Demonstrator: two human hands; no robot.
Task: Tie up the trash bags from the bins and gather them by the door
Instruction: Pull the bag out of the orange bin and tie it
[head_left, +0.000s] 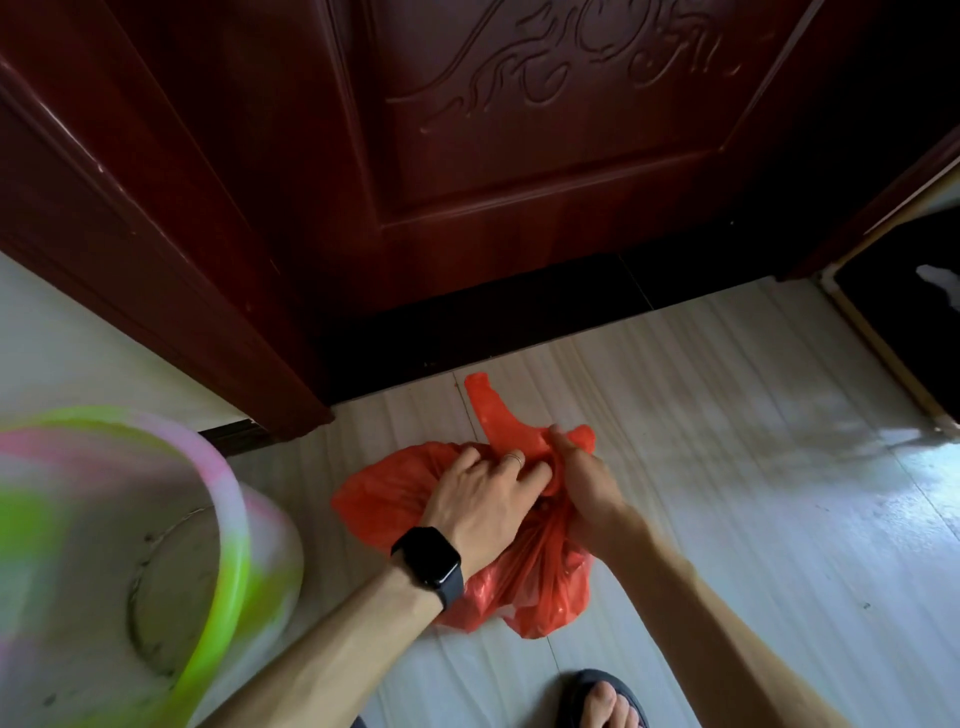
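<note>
A red plastic trash bag (524, 587) lies on the pale floor a short way in front of the dark wooden door (519, 156). My left hand (485, 493), with a black watch on the wrist and a ring on one finger, presses down and grips the gathered top of the bag. My right hand (584, 480) pinches the bag's handles beside it. One red handle strip (488, 410) sticks out toward the door. The knot area is hidden under my fingers.
An empty bin (156, 561) with a pink and green rim stands at the left, close to my left forearm. The door frame (171, 291) runs down to the floor behind it. My sandalled foot (605, 701) is at the bottom edge. A dark threshold strip (519, 312) lies under the door.
</note>
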